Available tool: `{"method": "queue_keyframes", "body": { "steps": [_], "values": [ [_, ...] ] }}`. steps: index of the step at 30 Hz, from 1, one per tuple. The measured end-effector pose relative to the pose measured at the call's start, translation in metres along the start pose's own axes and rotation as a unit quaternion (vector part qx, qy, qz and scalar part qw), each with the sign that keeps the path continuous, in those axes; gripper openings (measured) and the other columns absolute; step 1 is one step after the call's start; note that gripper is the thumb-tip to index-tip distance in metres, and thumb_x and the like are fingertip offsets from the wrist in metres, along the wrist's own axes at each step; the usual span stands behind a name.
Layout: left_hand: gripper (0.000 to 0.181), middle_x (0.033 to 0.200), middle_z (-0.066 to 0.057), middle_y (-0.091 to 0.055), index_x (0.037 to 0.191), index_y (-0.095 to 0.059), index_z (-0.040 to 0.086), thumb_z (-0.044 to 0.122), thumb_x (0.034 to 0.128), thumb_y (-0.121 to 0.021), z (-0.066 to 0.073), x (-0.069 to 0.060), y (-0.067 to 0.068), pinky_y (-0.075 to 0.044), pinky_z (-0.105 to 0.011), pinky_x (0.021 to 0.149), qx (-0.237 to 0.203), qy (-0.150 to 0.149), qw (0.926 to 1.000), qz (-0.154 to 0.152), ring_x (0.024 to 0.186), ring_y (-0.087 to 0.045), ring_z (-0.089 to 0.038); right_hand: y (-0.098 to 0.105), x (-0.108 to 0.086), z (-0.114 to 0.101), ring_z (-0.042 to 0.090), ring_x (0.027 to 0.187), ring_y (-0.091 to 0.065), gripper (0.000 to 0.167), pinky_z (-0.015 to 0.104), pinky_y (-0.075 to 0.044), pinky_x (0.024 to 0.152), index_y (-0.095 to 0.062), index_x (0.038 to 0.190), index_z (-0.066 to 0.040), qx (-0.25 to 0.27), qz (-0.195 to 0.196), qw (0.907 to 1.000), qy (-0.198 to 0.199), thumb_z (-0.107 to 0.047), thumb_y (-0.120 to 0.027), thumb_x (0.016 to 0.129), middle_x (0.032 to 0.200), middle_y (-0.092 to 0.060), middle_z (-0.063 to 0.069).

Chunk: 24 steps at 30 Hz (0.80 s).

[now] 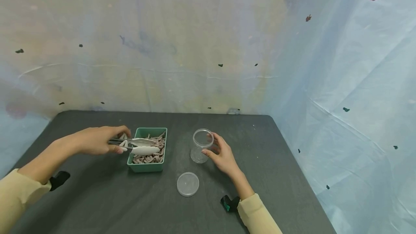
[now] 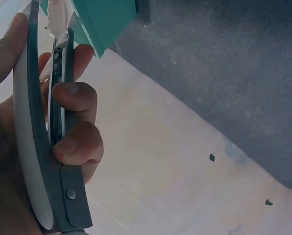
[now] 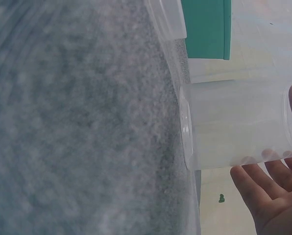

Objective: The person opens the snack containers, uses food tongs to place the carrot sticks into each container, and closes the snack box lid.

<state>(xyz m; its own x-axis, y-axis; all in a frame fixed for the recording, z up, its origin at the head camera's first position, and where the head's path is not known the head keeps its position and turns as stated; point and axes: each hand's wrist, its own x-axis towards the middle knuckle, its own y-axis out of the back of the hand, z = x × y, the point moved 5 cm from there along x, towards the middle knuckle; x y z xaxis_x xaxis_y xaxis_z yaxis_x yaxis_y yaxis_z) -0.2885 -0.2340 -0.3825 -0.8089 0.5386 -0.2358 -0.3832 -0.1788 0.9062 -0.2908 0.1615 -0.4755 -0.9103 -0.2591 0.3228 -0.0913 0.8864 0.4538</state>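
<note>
The left hand (image 1: 99,140) grips a pair of tongs (image 2: 62,147), fingers curled round the handles in the left wrist view. White tong tips (image 1: 145,150) reach over a green box (image 1: 146,168) holding many greyish-brown strips (image 1: 149,159). Whether the tips pinch a strip cannot be told. The right hand (image 1: 224,156) holds an upright clear jar (image 3: 239,125) near its rim, thumb on one side and fingers on the other. Its top has no lid, and its base stands on the table.
A clear round lid (image 1: 188,184) lies on the dark table (image 1: 130,205), in front of the jar and right of the green box. Behind the table's back edge hangs a pale patterned sheet (image 1: 182,46), and a bluish one (image 1: 357,82) hangs on the right.
</note>
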Motion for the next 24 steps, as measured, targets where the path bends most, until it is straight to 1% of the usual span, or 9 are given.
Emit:
{"method": "queue_keyframes", "body": {
  "steps": [5,9,13,15,19,24],
  "values": [
    [0.057,0.114,-0.001,-0.061,0.136,-0.058,0.021,0.059,0.0943,-0.068,-0.002,-0.004,-0.004,-0.048,-0.037,0.067,0.001,-0.001,0.9997,0.025,0.090,-0.060,-0.012,0.000,0.000,0.000,0.034,0.137,-0.055,0.070,0.046,-0.052,0.104,-0.046,0.153,-0.009,-0.003,0.002,1.0000,0.000,-0.019,-0.081,0.093,0.148,-0.055,0.013],
    [0.059,0.111,0.002,-0.062,0.137,-0.058,0.019,0.059,0.0947,-0.068,-0.004,-0.006,-0.007,-0.047,-0.036,0.066,0.005,0.002,0.9993,0.038,0.088,-0.059,-0.010,0.000,-0.001,-0.001,0.037,0.137,-0.055,0.070,0.050,-0.052,0.105,-0.046,0.153,-0.008,0.008,0.005,0.9999,0.004,-0.016,-0.081,0.093,0.148,-0.054,0.015],
    [0.059,0.108,0.005,-0.061,0.137,-0.057,0.019,0.058,0.0950,-0.068,-0.008,-0.009,-0.010,-0.047,-0.035,0.066,0.001,0.006,0.9989,0.047,0.086,-0.058,-0.008,-0.002,0.000,-0.001,0.040,0.137,-0.053,0.070,0.055,-0.050,0.105,-0.045,0.154,-0.004,0.017,0.005,0.9998,-0.005,-0.008,-0.079,0.093,0.149,-0.053,0.019],
    [0.059,0.109,0.004,-0.061,0.137,-0.056,0.020,0.058,0.0950,-0.068,-0.010,-0.010,-0.011,-0.048,-0.036,0.067,-0.001,0.006,0.9986,0.053,0.088,-0.059,-0.009,-0.003,0.001,-0.001,0.044,0.137,-0.052,0.070,0.059,-0.049,0.105,-0.044,0.154,0.000,0.017,0.005,0.9998,-0.010,-0.003,-0.078,0.093,0.149,-0.052,0.023],
    [0.058,0.114,-0.001,-0.063,0.139,-0.055,0.020,0.057,0.0956,-0.068,-0.014,-0.014,-0.012,-0.051,-0.039,0.070,-0.010,0.006,0.9977,0.067,0.094,-0.062,-0.015,-0.004,0.001,0.000,0.046,0.138,-0.050,0.072,0.060,-0.047,0.106,-0.041,0.154,0.004,0.022,0.007,0.9996,-0.014,-0.001,-0.078,0.092,0.150,-0.049,0.027],
    [0.058,0.120,-0.006,-0.064,0.141,-0.054,0.019,0.055,0.0967,-0.068,-0.015,-0.017,-0.011,-0.054,-0.044,0.074,-0.026,0.007,0.9961,0.083,0.101,-0.065,-0.022,-0.002,0.000,0.001,0.040,0.138,-0.052,0.071,0.055,-0.049,0.107,-0.045,0.154,-0.003,0.020,0.005,0.9997,-0.013,-0.005,-0.080,0.092,0.150,-0.052,0.020]
  ]
}}
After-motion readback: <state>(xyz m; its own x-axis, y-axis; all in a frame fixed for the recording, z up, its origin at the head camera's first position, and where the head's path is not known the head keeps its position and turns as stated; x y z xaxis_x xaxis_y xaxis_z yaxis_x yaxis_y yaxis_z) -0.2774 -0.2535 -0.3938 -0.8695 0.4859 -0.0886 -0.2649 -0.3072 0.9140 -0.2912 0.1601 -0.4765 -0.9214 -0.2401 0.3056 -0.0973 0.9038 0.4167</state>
